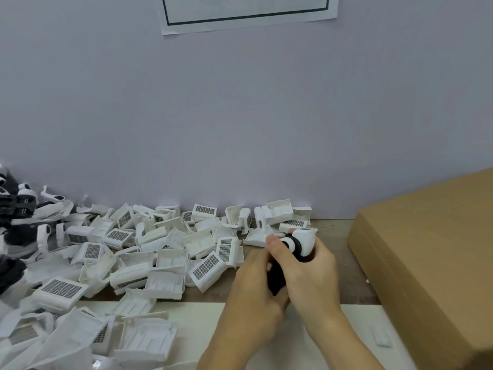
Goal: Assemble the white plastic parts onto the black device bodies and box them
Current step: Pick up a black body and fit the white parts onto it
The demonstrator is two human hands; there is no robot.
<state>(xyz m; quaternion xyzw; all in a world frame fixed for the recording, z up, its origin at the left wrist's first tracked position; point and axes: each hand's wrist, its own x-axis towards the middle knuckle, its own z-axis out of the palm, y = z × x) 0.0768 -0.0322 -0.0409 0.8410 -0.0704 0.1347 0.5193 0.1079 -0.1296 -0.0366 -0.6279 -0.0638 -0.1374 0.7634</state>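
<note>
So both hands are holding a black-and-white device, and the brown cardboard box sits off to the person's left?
Not quite. The head view shows the cardboard box on the person's right. Both the left hand and right hand do hold the black-and-white device.

matt white plastic parts (205, 269), seemingly plain cardboard box (426, 252)

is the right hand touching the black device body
Touching. The head view shows the right hand with its fingers curled round the black device body, with no gap between them; the left hand grips it too.
</note>
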